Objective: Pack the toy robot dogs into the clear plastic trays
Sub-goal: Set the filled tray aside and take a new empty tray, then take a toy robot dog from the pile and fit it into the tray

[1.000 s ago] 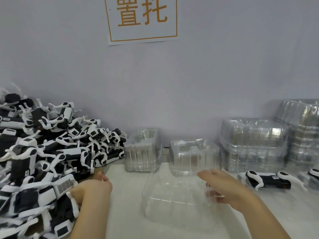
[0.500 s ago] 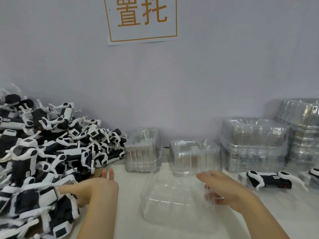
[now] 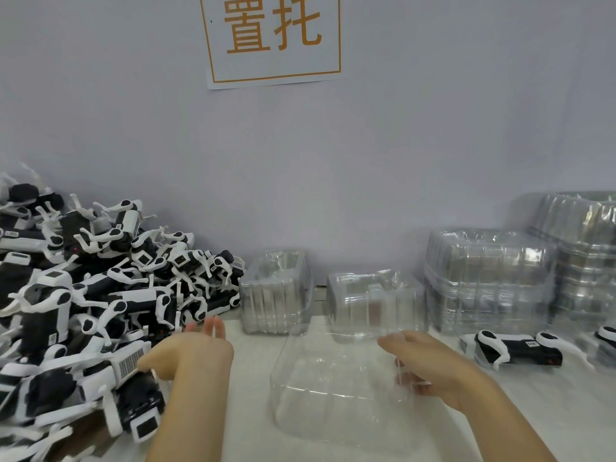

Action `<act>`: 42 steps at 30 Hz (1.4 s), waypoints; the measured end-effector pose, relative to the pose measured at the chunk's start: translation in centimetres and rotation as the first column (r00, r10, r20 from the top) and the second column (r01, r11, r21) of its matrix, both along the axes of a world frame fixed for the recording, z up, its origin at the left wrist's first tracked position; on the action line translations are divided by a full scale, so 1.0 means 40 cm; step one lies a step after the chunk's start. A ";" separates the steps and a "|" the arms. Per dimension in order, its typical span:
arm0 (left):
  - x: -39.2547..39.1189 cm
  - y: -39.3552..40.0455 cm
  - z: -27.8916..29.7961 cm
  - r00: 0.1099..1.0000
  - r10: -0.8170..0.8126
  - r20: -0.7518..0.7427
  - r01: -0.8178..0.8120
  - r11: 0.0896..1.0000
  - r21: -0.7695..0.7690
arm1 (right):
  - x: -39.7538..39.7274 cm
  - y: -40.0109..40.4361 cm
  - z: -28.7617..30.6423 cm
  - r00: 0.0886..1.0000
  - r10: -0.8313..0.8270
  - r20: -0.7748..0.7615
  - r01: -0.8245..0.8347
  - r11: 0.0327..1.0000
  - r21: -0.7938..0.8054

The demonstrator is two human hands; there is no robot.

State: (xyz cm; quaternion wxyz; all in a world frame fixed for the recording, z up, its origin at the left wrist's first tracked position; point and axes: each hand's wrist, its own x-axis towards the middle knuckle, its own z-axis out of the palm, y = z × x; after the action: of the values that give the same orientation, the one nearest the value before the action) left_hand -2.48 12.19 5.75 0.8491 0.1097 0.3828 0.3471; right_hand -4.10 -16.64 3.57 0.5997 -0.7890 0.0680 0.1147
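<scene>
**One tray steadied, reaching for the next dog**

My right hand (image 3: 430,365) has its thumb over the right wall of the clear tray (image 3: 336,385) with the fingers curled round that wall from outside, so I am pinching the thin plastic and holding the tray where it sits, open side up, near the front edge of the bench (image 3: 533,411). Nothing lies in it yet.

My left hand (image 3: 190,351) is out at the foot of the pile of toy robot dogs (image 3: 83,295) heaped along the bench's left edge. The thumb touches a white grille-faced dog (image 3: 128,360) at the base of the heap; the fingers point away from me, straight and slightly spread, gripping nothing as far as I can see.

So I judge this to be the pick step: tray ready, dog not yet taken. The next move calls for closing the left fingers round one body without dragging its tangled neighbours along by their thin white legs, then carrying it across into the tray.

Further out, stacks of empty trays (image 3: 486,278) stand along the back edge against the wall, highest toward the right corner, and one dog (image 3: 516,350) lies on its side just right of my right hand.
</scene>
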 end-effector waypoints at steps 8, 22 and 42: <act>-0.005 -0.004 0.029 0.983 -0.123 0.137 0.134 0.988 -0.077 | 0.016 -0.004 -0.013 0.999 -0.010 0.036 0.011 0.999 -0.038; -0.012 -0.081 0.048 0.713 -0.662 0.233 0.603 0.748 0.278 | 0.025 -0.009 -0.026 0.999 0.000 0.036 0.002 0.999 -0.052; -0.015 -0.134 0.071 0.556 -0.825 0.101 0.683 0.523 0.510 | 0.028 -0.013 -0.021 0.985 -0.009 0.170 0.031 0.991 -0.127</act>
State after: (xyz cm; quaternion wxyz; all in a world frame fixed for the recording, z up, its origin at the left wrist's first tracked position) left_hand -3.06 6.84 8.58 0.9209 0.3839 0.0632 0.0228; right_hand -2.99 -17.17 2.73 0.5522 -0.8323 0.0320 0.0366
